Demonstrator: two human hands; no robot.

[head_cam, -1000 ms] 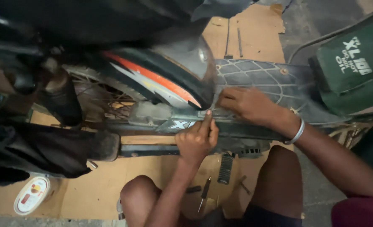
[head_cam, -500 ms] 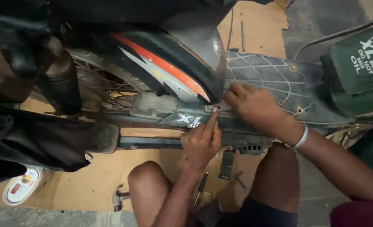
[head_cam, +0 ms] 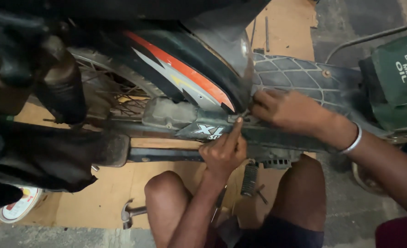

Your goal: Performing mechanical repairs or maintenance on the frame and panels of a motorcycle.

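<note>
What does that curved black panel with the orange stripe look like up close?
The panel is a glossy black cover, seemingly plastic, curving over the spoked wheel. An orange stripe and grey and yellow flashes run slanting along it. Its lower tip ends where the left hand points a finger and the right hand works.

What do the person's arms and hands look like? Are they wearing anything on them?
Both arms are bare, with no sleeves over the forearms and no gloves. The left hand wears nothing on its wrist or fingers. The right hand has one plain silver-coloured bangle around the wrist. A bit of dark red cloth shows near the right upper arm; I cannot tell if it is a sleeve.
</note>
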